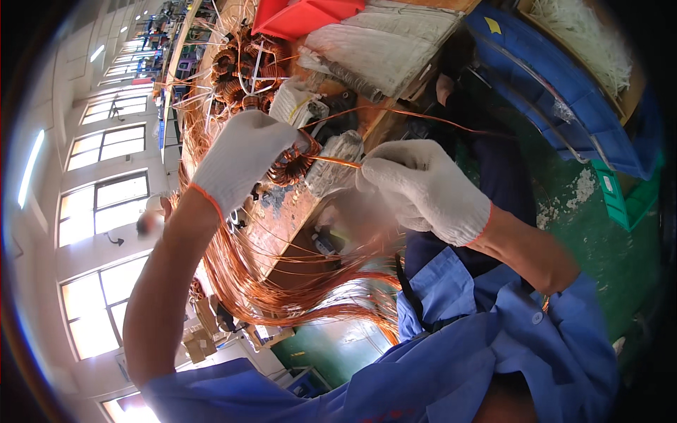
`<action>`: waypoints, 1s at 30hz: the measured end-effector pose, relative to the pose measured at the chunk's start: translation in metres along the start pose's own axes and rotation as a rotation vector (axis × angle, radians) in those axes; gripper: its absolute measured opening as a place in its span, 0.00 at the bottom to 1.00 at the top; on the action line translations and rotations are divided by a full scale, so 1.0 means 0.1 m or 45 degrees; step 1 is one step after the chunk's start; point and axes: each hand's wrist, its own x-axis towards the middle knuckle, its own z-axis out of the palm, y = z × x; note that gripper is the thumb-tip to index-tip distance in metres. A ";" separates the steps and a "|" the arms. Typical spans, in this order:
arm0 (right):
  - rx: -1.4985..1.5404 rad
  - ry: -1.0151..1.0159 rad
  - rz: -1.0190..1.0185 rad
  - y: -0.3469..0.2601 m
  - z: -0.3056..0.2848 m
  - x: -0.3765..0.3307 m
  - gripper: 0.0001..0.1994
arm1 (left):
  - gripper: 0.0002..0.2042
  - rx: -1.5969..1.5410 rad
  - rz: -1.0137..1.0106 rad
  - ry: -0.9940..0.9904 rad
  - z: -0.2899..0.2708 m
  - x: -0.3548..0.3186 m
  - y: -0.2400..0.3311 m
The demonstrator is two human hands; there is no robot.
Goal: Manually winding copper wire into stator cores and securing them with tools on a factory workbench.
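Both my hands wear white knit gloves with orange cuffs. My left hand (247,151) is closed on a ring-shaped coil (290,168) wound with copper wire, above the edge of the wooden bench (293,218). From the coil a taut copper wire (335,161) runs to my right hand (423,185), whose fingers pinch it. Another length of wire arcs from the coil over to the right, past my right hand. Part of the coil is hidden by my left glove.
Finished-looking copper coils (243,74) lie heaped at the back of the bench beside a red bin (303,15). A thick bundle of long copper wires (247,296) hangs over the bench's near side. Blue crates (536,92) and a green crate (612,194) stand at the right.
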 end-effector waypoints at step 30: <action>-1.989 0.241 -1.172 -0.06 -0.75 -0.52 0.06 | 0.12 0.816 1.722 0.308 1.09 0.01 -0.02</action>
